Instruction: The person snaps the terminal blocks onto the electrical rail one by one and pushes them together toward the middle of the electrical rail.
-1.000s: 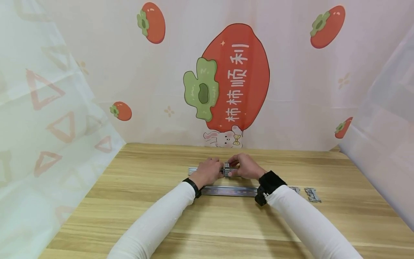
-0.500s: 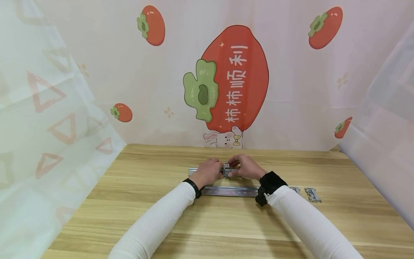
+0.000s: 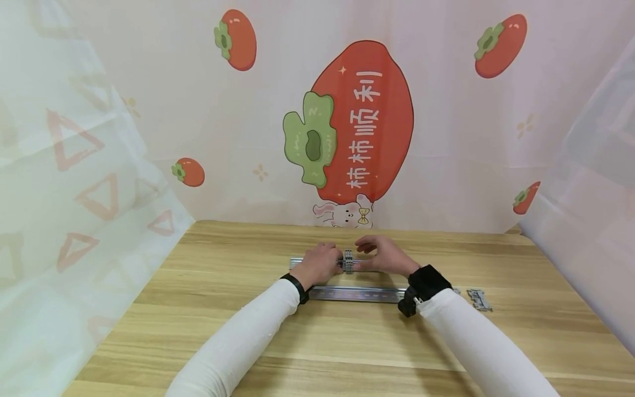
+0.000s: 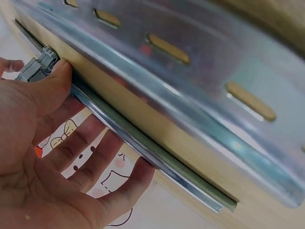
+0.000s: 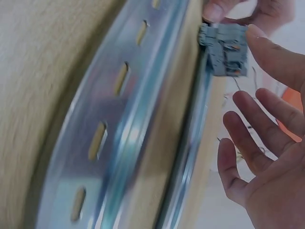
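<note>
Two slotted metal rails lie side by side on the wooden table [image 3: 238,331]. A small grey terminal block [image 3: 348,261] sits clipped on the far rail [image 3: 296,260]. My left hand [image 3: 322,263] grips this rail, its thumb [image 4: 53,81] pressed against the terminal block [image 4: 37,69] and its fingers [image 4: 90,157] lying behind the far rail [image 4: 157,157]. My right hand [image 3: 382,255] hovers just right of the block with nothing in it. Its fingers [image 5: 252,129] are spread, and the thumb tip is close beside the terminal block [image 5: 225,50].
The near rail [image 3: 357,294] lies in front of both wrists and fills the foreground as near rail [image 4: 214,71] and near rail [image 5: 119,119]. A loose grey terminal block [image 3: 480,299] lies at its right end. Printed curtains [image 3: 446,138] close in the back and sides.
My right hand has let go of the terminal block, opened its fingers and drawn slightly to the right. The left hand and the block stay where they were.
</note>
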A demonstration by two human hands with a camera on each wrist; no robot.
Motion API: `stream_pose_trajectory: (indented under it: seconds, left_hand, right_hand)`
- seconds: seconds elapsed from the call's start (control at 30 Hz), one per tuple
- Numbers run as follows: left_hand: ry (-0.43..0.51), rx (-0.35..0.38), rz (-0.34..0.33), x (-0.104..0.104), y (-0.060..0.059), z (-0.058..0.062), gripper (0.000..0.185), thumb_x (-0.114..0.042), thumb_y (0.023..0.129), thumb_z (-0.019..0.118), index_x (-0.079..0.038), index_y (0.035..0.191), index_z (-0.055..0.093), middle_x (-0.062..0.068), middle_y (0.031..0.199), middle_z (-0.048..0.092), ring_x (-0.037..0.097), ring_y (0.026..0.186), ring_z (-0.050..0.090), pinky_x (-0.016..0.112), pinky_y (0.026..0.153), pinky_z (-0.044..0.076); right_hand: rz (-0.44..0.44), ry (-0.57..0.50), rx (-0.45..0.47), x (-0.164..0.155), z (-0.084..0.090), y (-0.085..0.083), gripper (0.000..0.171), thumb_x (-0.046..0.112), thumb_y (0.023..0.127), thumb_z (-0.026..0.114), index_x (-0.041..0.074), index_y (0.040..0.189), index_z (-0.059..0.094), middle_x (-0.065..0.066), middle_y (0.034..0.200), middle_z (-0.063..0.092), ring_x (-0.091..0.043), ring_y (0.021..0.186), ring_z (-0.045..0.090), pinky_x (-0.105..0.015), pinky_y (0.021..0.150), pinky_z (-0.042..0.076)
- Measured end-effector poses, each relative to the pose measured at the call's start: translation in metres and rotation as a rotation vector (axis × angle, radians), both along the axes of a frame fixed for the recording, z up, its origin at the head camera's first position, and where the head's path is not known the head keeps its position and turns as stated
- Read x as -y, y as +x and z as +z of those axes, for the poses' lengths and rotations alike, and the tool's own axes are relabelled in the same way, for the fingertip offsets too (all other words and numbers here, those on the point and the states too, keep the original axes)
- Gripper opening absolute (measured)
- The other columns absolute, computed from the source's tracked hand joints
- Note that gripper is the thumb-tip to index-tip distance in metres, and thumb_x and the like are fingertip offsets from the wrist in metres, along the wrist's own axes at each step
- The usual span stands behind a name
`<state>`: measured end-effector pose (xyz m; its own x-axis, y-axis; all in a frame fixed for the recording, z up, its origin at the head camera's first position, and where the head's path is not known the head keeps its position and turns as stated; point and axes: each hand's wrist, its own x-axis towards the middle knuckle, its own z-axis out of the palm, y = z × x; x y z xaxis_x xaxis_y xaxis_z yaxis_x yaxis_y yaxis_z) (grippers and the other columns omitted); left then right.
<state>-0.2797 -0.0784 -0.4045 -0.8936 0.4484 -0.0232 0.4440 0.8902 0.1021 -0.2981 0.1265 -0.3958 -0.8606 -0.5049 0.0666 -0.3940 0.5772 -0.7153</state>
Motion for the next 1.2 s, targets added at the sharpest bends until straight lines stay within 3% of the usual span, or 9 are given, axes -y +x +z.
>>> stream_pose_trajectory:
  seconds: [0.37,0.67,0.83,0.97,1.2]
  left_hand:
    - [-0.01,-0.012,0.002,0.003,0.003,-0.001,0.041,-0.039,0.089,0.063,-0.013,0.121,0.061,0.003,0.115,0.054,0.024,0.109,0.05,0.043,0.085,0.047]
    - [-0.011,-0.1,-0.022,0.009,0.011,-0.001,0.039,-0.037,0.091,0.06,-0.011,0.12,0.061,0.005,0.111,0.056,0.022,0.103,0.053,0.04,0.084,0.048]
    - [0.017,-0.128,-0.053,0.013,0.023,0.003,0.03,-0.029,0.092,0.059,-0.012,0.115,0.065,0.003,0.106,0.057,0.021,0.098,0.053,0.039,0.081,0.048]
    - [0.05,-0.092,-0.111,0.014,0.037,0.005,0.03,-0.03,0.091,0.06,-0.013,0.116,0.066,0.001,0.104,0.058,0.018,0.094,0.054,0.035,0.078,0.048]
    - [0.082,-0.015,-0.18,0.013,0.056,0.005,0.039,-0.042,0.09,0.06,-0.013,0.115,0.063,0.0,0.11,0.057,0.016,0.101,0.054,0.034,0.086,0.047]
  right_hand:
    - [-0.008,0.019,-0.07,-0.037,0.008,0.016,0.049,0.018,0.079,0.076,-0.003,0.119,0.058,-0.019,0.11,0.062,-0.035,0.103,0.057,-0.05,0.089,0.044]
    - [-0.038,0.076,-0.066,-0.071,0.006,0.038,0.046,0.02,0.079,0.077,0.0,0.116,0.06,-0.013,0.109,0.063,-0.03,0.1,0.058,-0.047,0.085,0.046]
    - [-0.041,0.115,-0.079,-0.094,0.005,0.05,0.04,0.02,0.082,0.074,0.001,0.115,0.061,-0.012,0.108,0.062,-0.03,0.099,0.057,-0.047,0.084,0.047]
    - [-0.037,0.167,-0.084,-0.11,0.006,0.06,0.039,0.021,0.082,0.073,0.001,0.113,0.062,-0.012,0.108,0.063,-0.03,0.099,0.057,-0.048,0.085,0.046]
    - [-0.053,0.288,-0.045,-0.128,0.01,0.075,0.058,0.035,0.072,0.08,0.002,0.115,0.062,-0.009,0.11,0.062,-0.031,0.103,0.055,-0.048,0.085,0.046]
